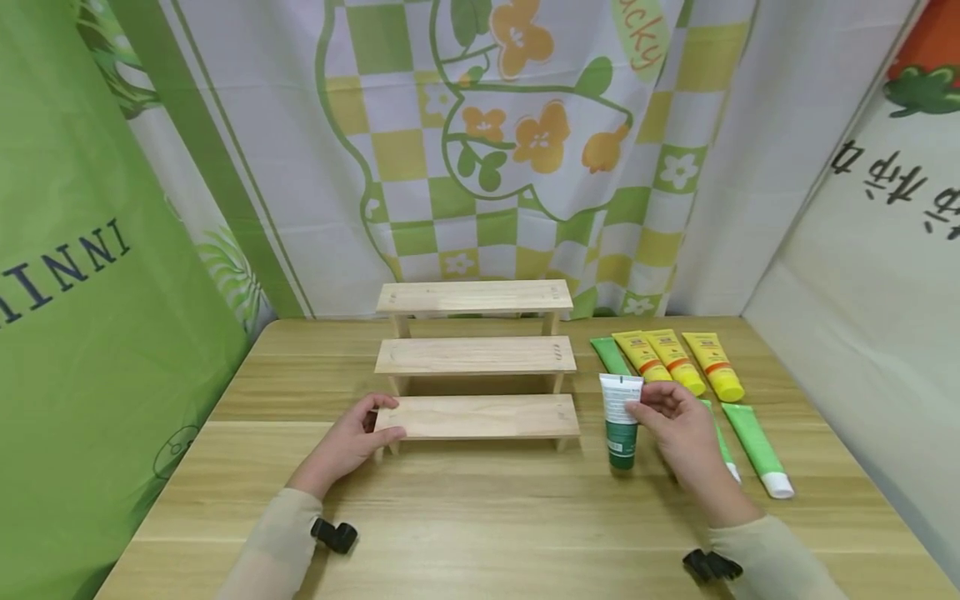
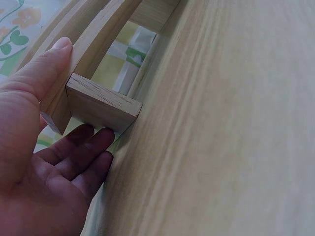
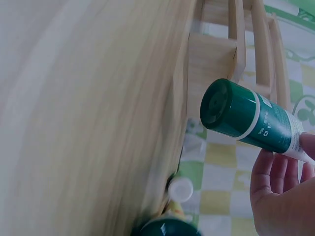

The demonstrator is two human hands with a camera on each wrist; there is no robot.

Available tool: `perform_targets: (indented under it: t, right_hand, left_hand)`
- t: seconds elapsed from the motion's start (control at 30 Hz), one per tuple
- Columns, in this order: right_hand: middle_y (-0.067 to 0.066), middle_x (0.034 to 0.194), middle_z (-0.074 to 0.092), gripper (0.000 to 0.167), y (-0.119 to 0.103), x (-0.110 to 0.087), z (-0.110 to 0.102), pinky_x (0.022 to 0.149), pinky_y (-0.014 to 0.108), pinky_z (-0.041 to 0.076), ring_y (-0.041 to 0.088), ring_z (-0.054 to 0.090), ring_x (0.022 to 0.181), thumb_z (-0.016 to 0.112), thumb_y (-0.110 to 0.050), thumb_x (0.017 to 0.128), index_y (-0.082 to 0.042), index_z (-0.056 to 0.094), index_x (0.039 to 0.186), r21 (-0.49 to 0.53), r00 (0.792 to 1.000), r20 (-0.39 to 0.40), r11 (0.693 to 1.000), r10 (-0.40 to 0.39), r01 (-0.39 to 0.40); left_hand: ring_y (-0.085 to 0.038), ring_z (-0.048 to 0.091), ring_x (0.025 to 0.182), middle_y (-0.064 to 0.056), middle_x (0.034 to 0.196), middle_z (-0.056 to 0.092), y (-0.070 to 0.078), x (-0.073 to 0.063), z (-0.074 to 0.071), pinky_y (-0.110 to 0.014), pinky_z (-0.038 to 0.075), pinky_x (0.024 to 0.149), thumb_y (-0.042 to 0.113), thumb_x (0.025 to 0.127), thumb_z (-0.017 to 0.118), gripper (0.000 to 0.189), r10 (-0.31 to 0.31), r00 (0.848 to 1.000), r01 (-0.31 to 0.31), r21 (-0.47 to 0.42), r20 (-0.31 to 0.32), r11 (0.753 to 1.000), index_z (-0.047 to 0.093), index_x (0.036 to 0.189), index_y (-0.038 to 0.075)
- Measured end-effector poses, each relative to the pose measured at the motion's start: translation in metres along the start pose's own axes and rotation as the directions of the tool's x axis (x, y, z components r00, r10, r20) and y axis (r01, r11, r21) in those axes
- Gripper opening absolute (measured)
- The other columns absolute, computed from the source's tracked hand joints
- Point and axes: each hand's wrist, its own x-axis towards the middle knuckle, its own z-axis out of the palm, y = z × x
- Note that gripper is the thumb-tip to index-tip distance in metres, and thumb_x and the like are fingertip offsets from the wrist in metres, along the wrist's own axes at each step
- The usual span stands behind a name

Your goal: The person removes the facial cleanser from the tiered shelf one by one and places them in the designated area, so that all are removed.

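Note:
A three-tier wooden display rack (image 1: 476, 417) stands on the table. At its left end my left hand (image 1: 352, 442) grips the lowest step, thumb and index finger at the corners; the left wrist view shows the other fingers curled beside the wooden leg (image 2: 103, 105). My right hand (image 1: 686, 433) pinches a white and dark green squeeze tube (image 1: 621, 442) near its flat crimped end. This tube hangs upright, cap down, just right of the lowest step. In the right wrist view its green cap (image 3: 216, 104) points toward the camera.
Right of the rack lie several yellow tubes (image 1: 712, 362) with orange bands. Light green tubes with white caps lie nearby, one at the right (image 1: 753, 442) and one behind (image 1: 611, 357). A dark green cap (image 3: 167, 228) shows low in the right wrist view. A patterned curtain (image 1: 525, 183) hangs behind the table.

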Motion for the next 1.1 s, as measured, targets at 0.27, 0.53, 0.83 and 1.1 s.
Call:
perform_targets:
  t: [0.27,0.53,0.83,1.1]
  right_hand:
    - [-0.002,0.095,0.061,0.037,0.009,0.007,-0.013,0.072,0.019,0.050,0.004,0.058,0.084,0.074,-0.010,0.089,0.006,0.054,0.115,-0.003,1.000,0.016,1.000,-0.003,0.003]
    - [0.013,0.104,0.060,0.042,0.013,0.016,-0.022,0.071,0.025,0.053,0.008,0.059,0.083,0.073,-0.019,0.091,0.006,0.053,0.118,-0.149,0.997,0.075,0.989,0.016,-0.004]
    - [0.021,0.110,0.061,0.052,0.008,0.026,-0.026,0.072,0.037,0.055,0.023,0.063,0.086,0.070,-0.023,0.092,0.007,0.048,0.128,-0.326,0.973,0.178,0.942,0.146,-0.082]
    - [0.025,0.108,0.064,0.057,0.010,0.032,-0.028,0.067,0.038,0.055,0.020,0.066,0.073,0.074,-0.026,0.088,0.006,0.048,0.128,-0.459,0.957,0.214,0.885,0.197,-0.079]
  left_hand:
    - [-0.021,0.048,0.081,-0.010,0.115,0.056,-0.036,0.012,0.002,-0.031,0.042,0.069,0.028,0.088,0.076,0.045,0.018,1.000,-0.019,-0.012,-0.022,1.000,0.054,0.124,0.013]
    - [-0.021,0.047,0.082,-0.008,0.116,0.056,-0.040,0.014,0.004,-0.031,0.041,0.071,0.032,0.087,0.077,0.046,0.012,1.000,-0.012,0.003,-0.028,1.000,0.054,0.123,0.015]
    - [-0.020,0.049,0.079,-0.007,0.113,0.057,-0.036,0.011,0.003,-0.030,0.042,0.069,0.030,0.088,0.076,0.043,0.037,0.999,-0.037,0.007,-0.028,0.999,0.055,0.122,0.015]
    - [-0.020,0.047,0.081,-0.006,0.113,0.057,-0.035,0.012,0.004,-0.030,0.041,0.070,0.031,0.088,0.076,0.044,0.022,0.999,-0.021,0.019,-0.030,1.000,0.055,0.123,0.015]
